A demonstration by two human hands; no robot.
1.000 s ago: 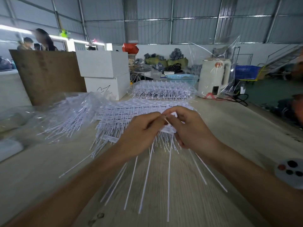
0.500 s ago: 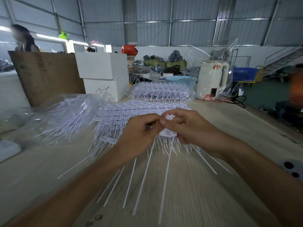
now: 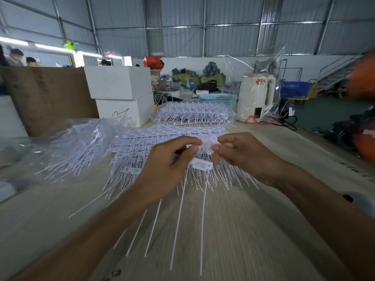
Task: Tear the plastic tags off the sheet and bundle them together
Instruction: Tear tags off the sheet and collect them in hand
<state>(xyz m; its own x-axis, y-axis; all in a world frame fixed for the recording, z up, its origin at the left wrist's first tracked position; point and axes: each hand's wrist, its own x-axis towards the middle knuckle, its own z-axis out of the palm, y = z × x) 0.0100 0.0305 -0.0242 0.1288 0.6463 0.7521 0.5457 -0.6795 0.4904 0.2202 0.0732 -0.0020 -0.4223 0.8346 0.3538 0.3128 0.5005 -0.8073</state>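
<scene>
We saw a small bunch of white plastic tags (image 3: 203, 165) held above the wooden table (image 3: 233, 230), just in front of the stacked tag sheets (image 3: 162, 142). The left hand (image 3: 168, 167) pinched the tag heads, their thin tails hanging toward the table. The right hand (image 3: 241, 153) pinched a white tag piece (image 3: 210, 146) beside the left fingertips. Behind the sheets lay a wrapped pack of tags (image 3: 194, 114); left of them, a clear bag of loose tags (image 3: 77, 147).

We see matt white plastic tags (image 3: 202, 165) between our hands, over a pale, grained wooden table (image 3: 233, 230); left of them, glossy clear plastic bags (image 3: 67, 142); beyond, matt white cardboard boxes (image 3: 117, 82) and corrugated metal walls (image 3: 233, 25).
</scene>
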